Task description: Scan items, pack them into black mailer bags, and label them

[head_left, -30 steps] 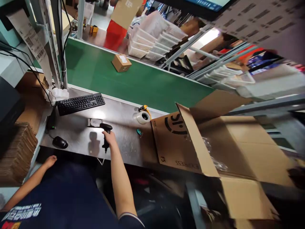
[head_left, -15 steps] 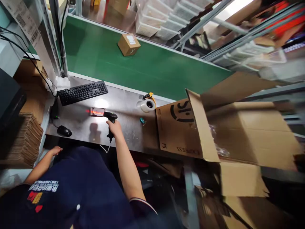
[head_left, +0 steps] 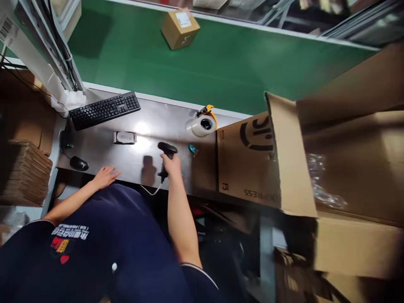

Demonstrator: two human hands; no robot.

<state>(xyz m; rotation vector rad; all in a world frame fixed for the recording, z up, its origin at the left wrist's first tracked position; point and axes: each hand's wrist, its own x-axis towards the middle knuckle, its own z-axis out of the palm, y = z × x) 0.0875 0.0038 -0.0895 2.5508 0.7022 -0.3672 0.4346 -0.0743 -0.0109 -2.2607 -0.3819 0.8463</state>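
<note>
My right hand (head_left: 172, 165) is closed around the handle of a black barcode scanner (head_left: 166, 152), held above the steel worktable (head_left: 104, 153). To the scanner's left a small grey packet with a barcode label (head_left: 125, 137) lies flat on the table. My left hand (head_left: 105, 176) rests open at the table's near edge, fingers spread, holding nothing. A cable runs down from the scanner's handle.
A black keyboard (head_left: 104, 110) and mouse (head_left: 78, 163) sit at the left. A tape dispenser (head_left: 203, 123) stands near a large open cardboard box (head_left: 252, 160) on the right. Behind runs a green conveyor belt (head_left: 221, 63) carrying a small labelled box (head_left: 180, 28). Flat cardboard is stacked at far left (head_left: 23, 172).
My right hand has drawn the scanner to the right, away from the packet, and the red scan light is gone. My left hand has risen from below onto the table's edge.
</note>
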